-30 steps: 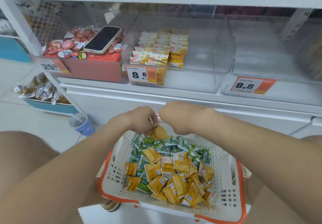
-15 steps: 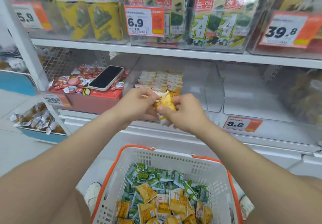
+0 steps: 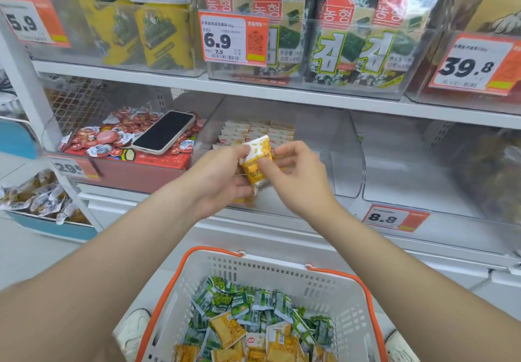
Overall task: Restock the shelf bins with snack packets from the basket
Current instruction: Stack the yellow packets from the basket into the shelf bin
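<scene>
Both hands hold a small stack of yellow snack packets [image 3: 256, 161] in front of the middle clear shelf bin [image 3: 332, 147]. My left hand [image 3: 222, 175] grips the stack from the left and underneath. My right hand [image 3: 296, 175] pinches it from the right. Rows of matching yellow-and-white packets [image 3: 253, 130] stand at the back left of that bin. Below, the white basket with an orange rim [image 3: 284, 277] holds several yellow and green packets [image 3: 253, 322].
A phone [image 3: 163, 132] lies on red sweets in the left bin [image 3: 127, 161]. A clear bin [image 3: 423, 170] with an 8.8 price tag sits to the right. The shelf above carries seaweed packs [image 3: 352, 37]. Shoes show beside the basket on the floor.
Both hands rose from the basket to the middle bin's front, carrying yellow packets. The view tilted upward, bringing the upper shelf into sight.
</scene>
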A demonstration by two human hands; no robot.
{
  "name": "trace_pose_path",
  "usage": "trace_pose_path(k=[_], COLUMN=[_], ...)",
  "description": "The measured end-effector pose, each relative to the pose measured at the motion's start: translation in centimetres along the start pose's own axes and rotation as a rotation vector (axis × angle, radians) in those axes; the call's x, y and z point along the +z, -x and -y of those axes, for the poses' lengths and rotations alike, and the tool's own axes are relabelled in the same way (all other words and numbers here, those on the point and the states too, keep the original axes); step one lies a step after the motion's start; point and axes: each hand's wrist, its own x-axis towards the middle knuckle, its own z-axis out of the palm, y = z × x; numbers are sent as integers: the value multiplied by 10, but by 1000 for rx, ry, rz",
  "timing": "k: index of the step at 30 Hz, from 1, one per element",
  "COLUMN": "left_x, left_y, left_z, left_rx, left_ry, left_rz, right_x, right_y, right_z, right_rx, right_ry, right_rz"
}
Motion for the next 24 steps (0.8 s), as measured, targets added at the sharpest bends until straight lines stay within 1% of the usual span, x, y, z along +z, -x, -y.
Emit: trace_pose_path(k=[2,4,6,8,10,11,12,13,15,16,17,19,20,22,24], left_x=[0,-3,-6,-8,-9,-10,-11,-13,-18,-20,-21,-27,-29,-33,-35], left_y=[-2,-4,-8,-12,-17,-21,-23,-28,-36,-38,-41,-49,-53,-59,-64], left_z=[-6,-8,-9,-10,-10,-10,-9,-7,-6,-5,-3,4,8,15,19], left_rx=[9,9,2,24,75,119,181,263,456,522,556,578,564,498,441], left_ry=[-2,-30,-97,-228,-273,-319,-414,-549,-861,-1004,-1130,-1361,-1452,-1591,-1663], left_rz=[-12,-34,-46,-36,-8,-2,-16,-68,-216,-259,-267,-226,-186,-120,-91], right_x=[-4,-8,-13,-16,-21,-23,-25,-26,-26,-25,-22,-16,-14,-10,-5], right_y=[-5,-8,-12,-18,-24,-28,-33,-39,-52,-59,-65,-75,-80,-88,-98], right_z=[-1,0,1,0,0,0,0,-2,-9,-15,-23,-40,-48,-61,-70], right_rx=[147,206,231,273,335,355,360,352,325,309,295,285,288,307,329], right_ry=[-180,-289,-302,-295,-313,-324,-325,-313,-243,-189,-127,27,109,232,336], right_rz=[116,207,248,331,406,413,394,350,226,155,83,-27,-52,-61,-24])
